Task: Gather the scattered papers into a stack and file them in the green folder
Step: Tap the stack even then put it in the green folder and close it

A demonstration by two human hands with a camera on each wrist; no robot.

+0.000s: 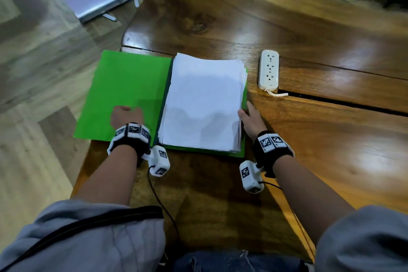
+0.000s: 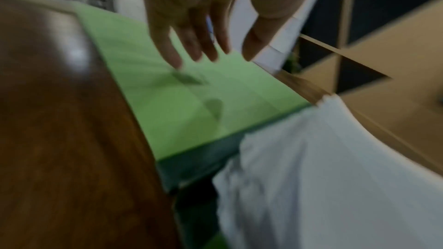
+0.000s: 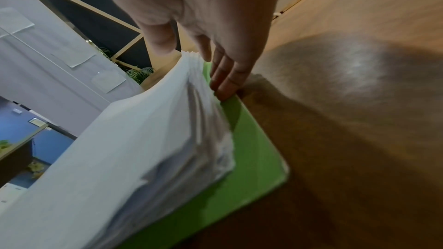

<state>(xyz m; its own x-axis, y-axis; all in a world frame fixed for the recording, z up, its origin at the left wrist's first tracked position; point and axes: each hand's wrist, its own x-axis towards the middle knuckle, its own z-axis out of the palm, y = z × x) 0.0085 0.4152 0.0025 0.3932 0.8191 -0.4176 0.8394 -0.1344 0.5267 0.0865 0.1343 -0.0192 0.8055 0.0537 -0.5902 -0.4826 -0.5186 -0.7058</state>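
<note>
— Since the green folder lies open flat on the wooden table, which half carries the load?

— The right half. The stack of papers sits on it, gathered, long axis running away from the person, spine just to its left. The bare left cover lies spread toward the table's left edge and partly overhangs it.

— And the hands?

— They flank the stack. The left hand hovers over the bare cover, near its front edge; in the left wrist view its fingers hang loose and spread, holding nothing. I can't tell whether they touch the cover. The right hand is at the stack's right side, fingers straight, laid against the paper edges and down on the folder's rim, thumb above the top sheet. It presses; it doesn't grasp.

— So which hand closes it?

— I'd judge the left: it's already on the free cover, which must swing rightward over the spine onto the stack. The right is placed to steady the sheets, which still look a bit fanned at that edge. A power strip lies well apart, to the right.
</note>
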